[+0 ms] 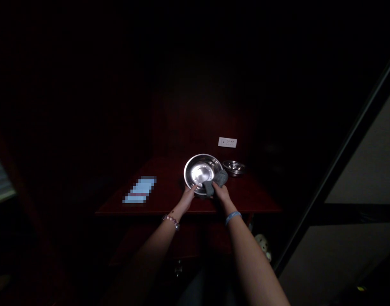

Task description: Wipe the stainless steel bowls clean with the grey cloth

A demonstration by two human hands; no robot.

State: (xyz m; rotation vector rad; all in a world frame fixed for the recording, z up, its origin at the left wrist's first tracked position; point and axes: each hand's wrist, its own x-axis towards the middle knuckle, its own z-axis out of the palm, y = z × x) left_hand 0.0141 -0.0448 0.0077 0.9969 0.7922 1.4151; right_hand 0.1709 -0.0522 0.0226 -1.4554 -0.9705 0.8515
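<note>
A shiny metal bowl (197,170) is held up over the dark red desk, tilted so its inside faces me. My left hand (187,198) grips its lower left rim, thumb on the inner edge and the other fingers hidden behind. A grey cloth (220,177) lies over the bowl's lower right rim. My right hand (221,194) holds the cloth against that rim. Behind and to the right, a stack of smaller metal bowls (234,167) rests on the desk.
The red desk (169,204) has a pixelated, bright flat rectangle (140,190) on its left side. A white socket panel (227,142) is on the back wall. Below the desk are a lower red surface and a pale spotted object (261,243) at the right.
</note>
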